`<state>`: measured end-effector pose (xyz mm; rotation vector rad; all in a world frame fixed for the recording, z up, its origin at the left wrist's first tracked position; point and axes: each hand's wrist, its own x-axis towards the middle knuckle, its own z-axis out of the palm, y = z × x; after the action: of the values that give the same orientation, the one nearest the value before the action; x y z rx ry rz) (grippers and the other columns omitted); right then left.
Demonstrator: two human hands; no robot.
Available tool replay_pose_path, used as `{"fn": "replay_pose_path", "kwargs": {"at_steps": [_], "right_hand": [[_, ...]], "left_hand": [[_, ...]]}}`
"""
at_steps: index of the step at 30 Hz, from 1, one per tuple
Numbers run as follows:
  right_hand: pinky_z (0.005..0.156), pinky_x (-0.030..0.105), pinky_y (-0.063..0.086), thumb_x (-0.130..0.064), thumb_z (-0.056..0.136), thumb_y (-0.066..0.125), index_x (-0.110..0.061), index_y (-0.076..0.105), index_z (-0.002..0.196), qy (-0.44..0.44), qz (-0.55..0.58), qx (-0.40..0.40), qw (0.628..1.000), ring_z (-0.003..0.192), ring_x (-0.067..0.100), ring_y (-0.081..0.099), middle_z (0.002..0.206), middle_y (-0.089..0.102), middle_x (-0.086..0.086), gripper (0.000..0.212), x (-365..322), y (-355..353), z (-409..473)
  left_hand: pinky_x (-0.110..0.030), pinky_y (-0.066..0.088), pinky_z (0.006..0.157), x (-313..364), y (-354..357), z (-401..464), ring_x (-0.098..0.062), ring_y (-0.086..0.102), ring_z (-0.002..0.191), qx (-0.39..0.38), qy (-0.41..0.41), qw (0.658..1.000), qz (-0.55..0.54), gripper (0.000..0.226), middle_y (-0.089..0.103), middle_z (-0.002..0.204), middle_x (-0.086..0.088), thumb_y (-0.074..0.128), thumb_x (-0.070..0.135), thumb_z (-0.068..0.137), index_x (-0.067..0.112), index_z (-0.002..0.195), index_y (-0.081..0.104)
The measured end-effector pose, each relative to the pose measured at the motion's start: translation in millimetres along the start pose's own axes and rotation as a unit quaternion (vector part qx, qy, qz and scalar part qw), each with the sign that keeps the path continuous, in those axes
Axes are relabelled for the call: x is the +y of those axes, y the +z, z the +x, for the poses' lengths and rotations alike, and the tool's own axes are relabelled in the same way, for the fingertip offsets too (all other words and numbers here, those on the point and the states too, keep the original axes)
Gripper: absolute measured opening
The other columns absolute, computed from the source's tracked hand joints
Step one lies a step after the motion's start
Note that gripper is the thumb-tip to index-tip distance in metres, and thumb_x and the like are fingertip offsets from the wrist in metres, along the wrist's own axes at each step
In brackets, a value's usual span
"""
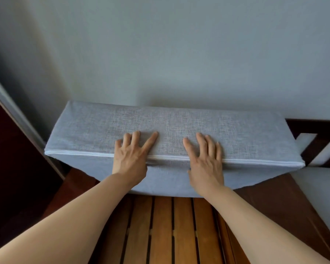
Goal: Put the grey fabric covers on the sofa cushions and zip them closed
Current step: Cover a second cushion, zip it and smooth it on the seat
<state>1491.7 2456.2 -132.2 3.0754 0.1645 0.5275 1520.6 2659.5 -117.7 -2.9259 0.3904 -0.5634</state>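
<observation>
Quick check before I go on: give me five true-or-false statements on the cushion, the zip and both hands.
1. Both hands lie flat on the cushion. True: left hand, right hand.
2. The cushion lies flat on the seat slats. False: it stands on edge against the wall.
3. The zip gapes open. False: where it shows, it looks closed.
4. The cover is grey fabric. True.
5. The right hand pinches a zip pull. False: its fingers are spread flat, and no pull is visible.
</observation>
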Motion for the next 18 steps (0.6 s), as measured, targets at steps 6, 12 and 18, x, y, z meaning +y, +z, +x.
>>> {"fn": "replay_pose_path", "kwargs": {"at_steps": [6, 12, 18], "right_hand": [[0.095, 0.053, 0.044, -0.001, 0.048, 0.083, -0.012, 0.057, 0.113, 0.0, -0.002, 0.062, 0.998, 0.118, 0.044, 0.048, 0.128, 0.049, 0.025, 0.071, -20.1, -7.1, -82.7], [0.114, 0.055, 0.018, -0.008, 0.047, 0.084, -0.011, 0.043, 0.107, -0.053, -0.037, 0.022, 0.998, 0.139, 0.039, 0.024, 0.148, 0.027, 0.026, 0.073, -28.6, 10.5, -168.5], [0.112, 0.056, 0.014, -0.018, 0.051, 0.086, -0.015, 0.021, 0.148, -0.091, -0.02, -0.041, 0.995, 0.144, 0.038, 0.009, 0.156, 0.01, 0.022, 0.117, -26.0, 41.8, -240.6]], "left_hand": [[-0.055, 0.04, 0.09, 25.1, 0.5, -66.3, -0.034, 0.037, 0.113, 0.071, 0.06, 0.995, -0.035, 0.074, 0.04, 0.124, -0.016, 0.081, 0.015, 0.037, 0.015, 0.101, 0.043], [-0.066, 0.029, 0.099, 46.5, 15.2, -158.6, -0.035, 0.02, 0.139, 0.011, 0.138, 0.99, -0.03, 0.079, 0.022, 0.15, -0.019, 0.084, 0.027, 0.034, 0.016, 0.099, 0.04], [-0.065, 0.032, 0.097, 62.9, 31.4, -230.8, -0.034, 0.026, 0.135, -0.037, 0.118, 0.992, -0.031, 0.127, 0.023, 0.15, -0.014, 0.088, 0.051, 0.033, 0.017, 0.141, 0.031]]}}
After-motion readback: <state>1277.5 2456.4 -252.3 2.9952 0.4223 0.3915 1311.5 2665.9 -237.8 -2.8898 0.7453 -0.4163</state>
